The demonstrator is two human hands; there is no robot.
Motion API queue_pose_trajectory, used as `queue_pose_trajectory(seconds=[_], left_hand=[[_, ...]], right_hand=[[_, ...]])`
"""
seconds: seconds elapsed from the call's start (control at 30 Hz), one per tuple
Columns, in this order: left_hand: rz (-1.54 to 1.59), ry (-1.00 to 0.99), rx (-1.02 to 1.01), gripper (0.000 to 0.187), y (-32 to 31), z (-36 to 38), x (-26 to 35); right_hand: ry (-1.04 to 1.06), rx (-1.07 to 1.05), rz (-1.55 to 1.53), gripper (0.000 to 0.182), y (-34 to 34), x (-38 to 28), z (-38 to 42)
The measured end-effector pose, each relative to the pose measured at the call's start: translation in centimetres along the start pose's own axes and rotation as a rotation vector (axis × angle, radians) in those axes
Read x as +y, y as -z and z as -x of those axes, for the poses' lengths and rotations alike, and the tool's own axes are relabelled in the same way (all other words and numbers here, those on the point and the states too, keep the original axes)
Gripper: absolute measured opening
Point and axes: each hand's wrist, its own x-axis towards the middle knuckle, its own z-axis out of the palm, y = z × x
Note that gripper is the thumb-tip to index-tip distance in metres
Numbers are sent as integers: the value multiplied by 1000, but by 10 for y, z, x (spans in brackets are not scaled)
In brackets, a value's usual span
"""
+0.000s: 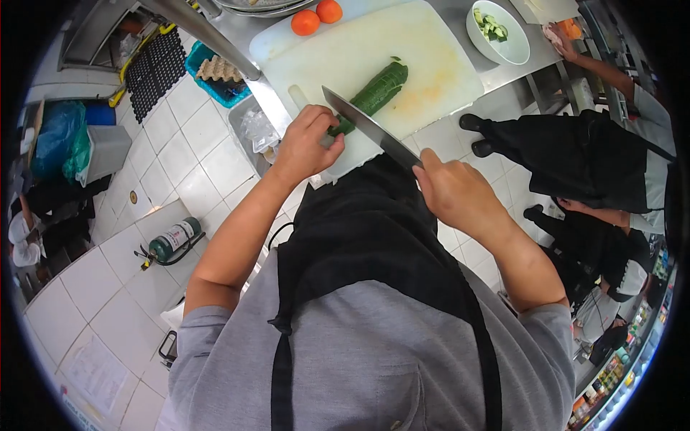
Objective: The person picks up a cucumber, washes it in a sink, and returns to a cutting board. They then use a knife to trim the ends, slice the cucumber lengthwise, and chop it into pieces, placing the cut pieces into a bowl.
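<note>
A dark green cucumber (382, 87) lies at a slant on the white cutting board (438, 79). My left hand (307, 144) is closed with curled fingers around its near end. The chef's knife (370, 129) crosses over the cucumber, its broad blade pointing up and left, with the tip just beyond my left fingertips. My right hand (460, 192) grips the knife's handle, which is mostly hidden in the fist. Small cut slivers stick up at the cucumber's far end.
Two tomatoes (305, 22) sit at the board's back left. A white bowl (512, 54) of chopped green pieces stands right. A metal post (223, 47) rises at left. Other people in black aprons (582, 154) are at right. A fire extinguisher (175, 241) shows at lower left.
</note>
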Motion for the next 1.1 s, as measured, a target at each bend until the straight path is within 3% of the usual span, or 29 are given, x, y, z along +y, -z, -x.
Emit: queue_pose_trajectory(seconds=[0.27,0.47,0.57,0.7,0.83,0.93,1.0,1.03,1.07,1.1], left_hand=[[-17,-71,-19,15,-4,7,-10],[-24,-45,5,14,7,7,-5],[-25,-83,-14,16,4,11,-9],[-30,-81,-34,16,2,15,-11],[-36,-102,-11,15,1,14,-9],[-28,-76,0,20,1,14,-6],[-33,-51,-13,27,2,7,-7],[-43,-45,3,39,2,-1,-4],[-54,-36,18,52,2,-7,-1],[-55,-39,8,52,0,-16,2]], right_hand=[[-71,8,-40,22,-64,-1,-15],[-35,-29,23,22,-2,-12,2],[-53,-86,-18,22,-7,-14,9],[-104,-56,-64,25,-66,-12,-4],[-135,-3,-96,24,-66,-3,-7],[-108,68,-292,20,-57,17,7],[-284,110,-630,20,-60,28,23],[-289,117,-635,20,-61,34,29],[-482,95,-933,23,-64,40,35],[-673,68,-1233,27,-69,44,38]])
